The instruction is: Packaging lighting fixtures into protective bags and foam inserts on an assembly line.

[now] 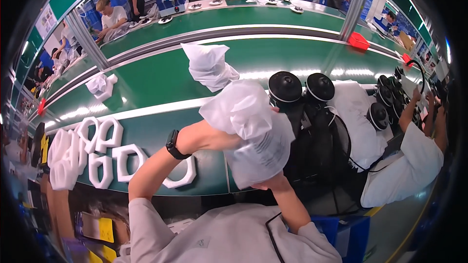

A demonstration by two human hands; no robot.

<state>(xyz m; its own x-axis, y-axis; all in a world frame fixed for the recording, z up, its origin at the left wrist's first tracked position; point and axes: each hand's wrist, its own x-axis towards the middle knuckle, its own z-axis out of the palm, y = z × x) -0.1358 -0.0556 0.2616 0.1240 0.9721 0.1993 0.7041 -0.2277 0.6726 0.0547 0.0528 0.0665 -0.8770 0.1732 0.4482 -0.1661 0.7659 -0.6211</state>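
Both my hands hold up a white translucent foam bag (pixel 253 136) over the near edge of the green bench (pixel 161 131). My left hand (pixel 207 134), with a black watch on its wrist, grips the bag's upper left and is mostly hidden by it. Under the bag's lower end, my right hand (pixel 271 183) is shut on it. What is inside the bag cannot be seen. Just behind the bag stand black round-headed units (pixel 285 86), packed close together.
White hexagonal foam frames (pixel 105 158) lie at the left of the bench. Another crumpled white bag (pixel 209 65) and a smaller one (pixel 100 85) sit on the green conveyor belt. A co-worker in white (pixel 404 165) works at right. A blue crate (pixel 348 234) sits below.
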